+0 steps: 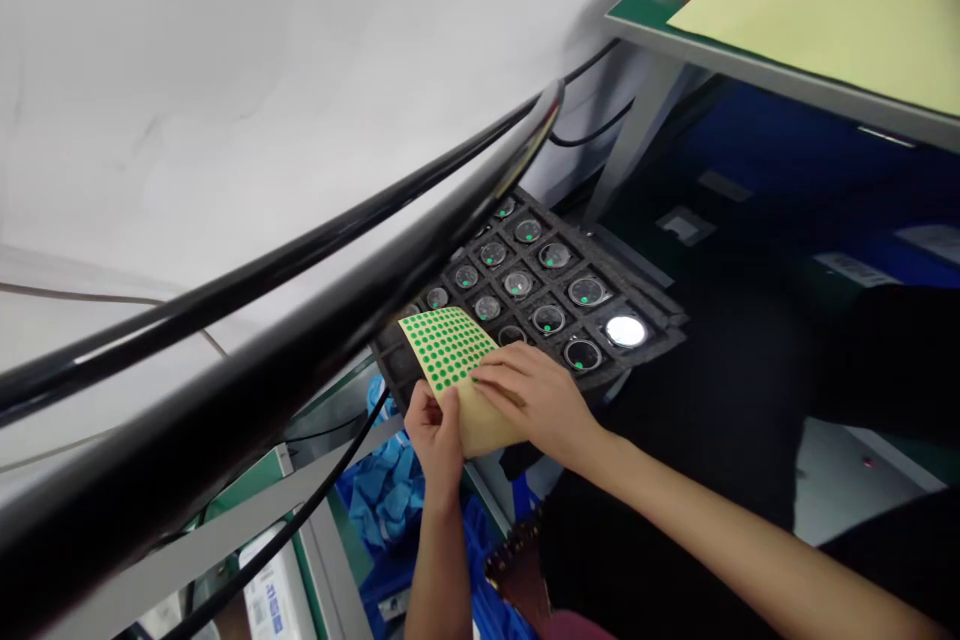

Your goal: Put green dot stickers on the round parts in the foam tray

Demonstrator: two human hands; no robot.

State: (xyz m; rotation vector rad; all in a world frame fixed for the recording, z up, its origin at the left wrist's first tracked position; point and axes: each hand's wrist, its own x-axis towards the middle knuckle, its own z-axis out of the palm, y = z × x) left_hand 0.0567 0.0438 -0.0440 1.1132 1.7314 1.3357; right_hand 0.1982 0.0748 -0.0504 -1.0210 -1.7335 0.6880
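My left hand [436,428] grips a yellowish sticker sheet [491,425] by its near left edge, thumb on top. Rows of small green dot stickers [448,340] cover the sheet's far part; its near part is bare backing. With fingertips pinched at the edge of the remaining rows, my right hand [544,400] has a green dot at its fingers. Beneath and beyond the sheet lies a dark foam tray [637,305] with square compartments. Round, watch-like pieces [587,292] sit in them, many bearing a green dot. One piece [625,331] at the right shines bright white.
A thick black tube [300,370] crosses the left foreground diagonally, partly covering the tray. Black cables run along the white wall [225,70]. A green-topped table [637,15] with yellow paper [840,10] stands upper right. Blue crumpled plastic [386,495] lies below the tray.
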